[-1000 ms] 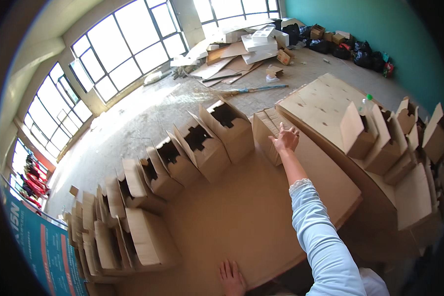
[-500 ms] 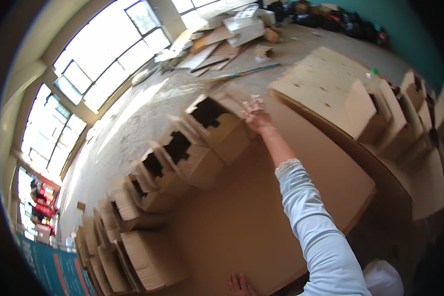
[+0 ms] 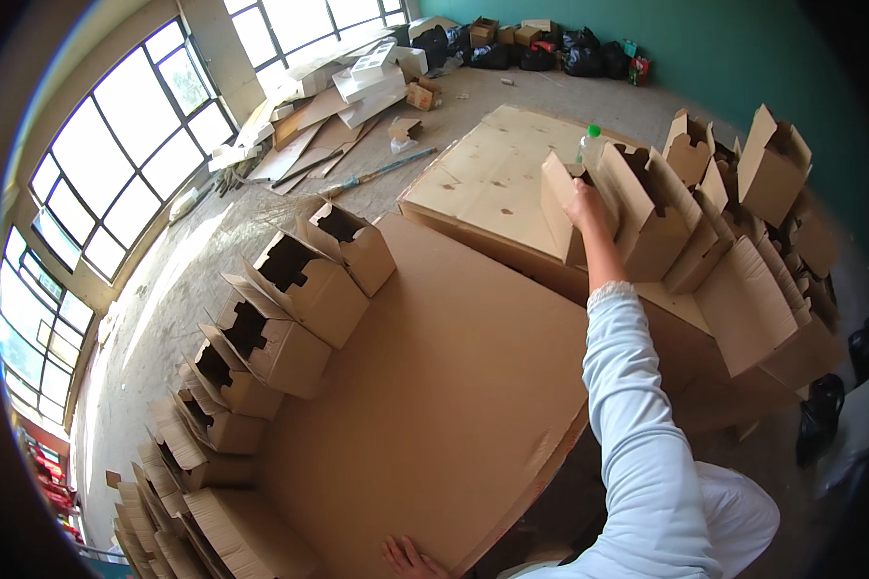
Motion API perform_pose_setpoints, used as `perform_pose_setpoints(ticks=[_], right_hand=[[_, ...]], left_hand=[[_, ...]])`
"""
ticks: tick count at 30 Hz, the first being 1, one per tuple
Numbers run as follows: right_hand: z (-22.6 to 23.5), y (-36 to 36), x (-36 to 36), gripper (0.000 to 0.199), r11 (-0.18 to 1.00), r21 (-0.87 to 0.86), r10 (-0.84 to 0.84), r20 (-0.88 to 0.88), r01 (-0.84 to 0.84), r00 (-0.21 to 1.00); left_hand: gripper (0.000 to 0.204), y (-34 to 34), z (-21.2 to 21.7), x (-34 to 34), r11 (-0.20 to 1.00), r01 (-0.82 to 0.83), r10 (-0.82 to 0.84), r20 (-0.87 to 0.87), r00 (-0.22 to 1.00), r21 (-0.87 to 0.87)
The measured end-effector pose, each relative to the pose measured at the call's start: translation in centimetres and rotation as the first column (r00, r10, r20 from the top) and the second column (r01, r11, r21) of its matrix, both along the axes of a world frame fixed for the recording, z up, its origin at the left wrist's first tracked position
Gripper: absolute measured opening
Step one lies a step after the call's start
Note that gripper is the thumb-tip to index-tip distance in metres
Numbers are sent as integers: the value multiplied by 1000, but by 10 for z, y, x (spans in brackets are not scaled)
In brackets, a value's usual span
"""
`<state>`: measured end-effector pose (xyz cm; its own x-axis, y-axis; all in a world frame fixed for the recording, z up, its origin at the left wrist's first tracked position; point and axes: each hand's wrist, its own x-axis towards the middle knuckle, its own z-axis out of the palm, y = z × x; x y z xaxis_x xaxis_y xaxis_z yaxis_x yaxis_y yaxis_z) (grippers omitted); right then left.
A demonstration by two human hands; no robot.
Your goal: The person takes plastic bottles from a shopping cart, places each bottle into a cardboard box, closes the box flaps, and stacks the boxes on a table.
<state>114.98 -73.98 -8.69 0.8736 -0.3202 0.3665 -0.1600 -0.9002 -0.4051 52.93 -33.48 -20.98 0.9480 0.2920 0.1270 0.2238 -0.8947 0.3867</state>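
My right hand [image 3: 587,205] reaches far forward to an open cardboard box [image 3: 558,212] on the wooden-topped stack, its fingers closed on the box's upper edge. My left hand [image 3: 413,560] lies with fingers apart on the near edge of the wide brown cardboard surface [image 3: 434,386]; only its fingers and part of the back show. Along the left side of that surface runs a row of open cardboard boxes, among them a far one [image 3: 350,246] and a larger one [image 3: 304,289]. Their cut-out openings face up.
More open boxes [image 3: 753,299] crowd the right end of the wooden board [image 3: 492,174]. A green-capped clear bottle [image 3: 591,145] stands behind my right hand. On the floor beyond lie a broom [image 3: 377,174], flattened cardboard and white foam [image 3: 372,87]. Black bags [image 3: 584,53] line the green wall.
My right hand has left the far end of the left row and moved right to a box on the wooden-topped stack. The view has turned right. A box now stands at the row's far end.
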Motion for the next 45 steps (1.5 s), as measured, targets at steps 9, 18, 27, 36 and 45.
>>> perform_pose_setpoints(ticks=[9, 18, 27, 36, 45], right_hand=[[2, 93, -107, 18, 776, -164, 622, 355, -609, 698], [24, 284, -349, 14, -26, 5, 994, 103, -1000, -25], [40, 390, -515, 11, -573, -86, 819, -39, -815, -572], [39, 434, -624, 16, -493, -100, 869, -24, -864, -493], [42, 467, -656, 23, -372, -144, 863, -416, -917, -285]], left_hand=[[48, 0, -6, -8, 993, -120, 120, -24, 992, 18], [38, 20, 34, -31, 975, -143, 173, 178, 969, -169], [22, 43, 82, -194, 805, -556, 591, 364, 719, -209], [19, 81, 69, -517, 85, -948, 887, 456, -68, -308], [16, 155, -142, -794, -216, -970, 969, -146, -199, -112]])
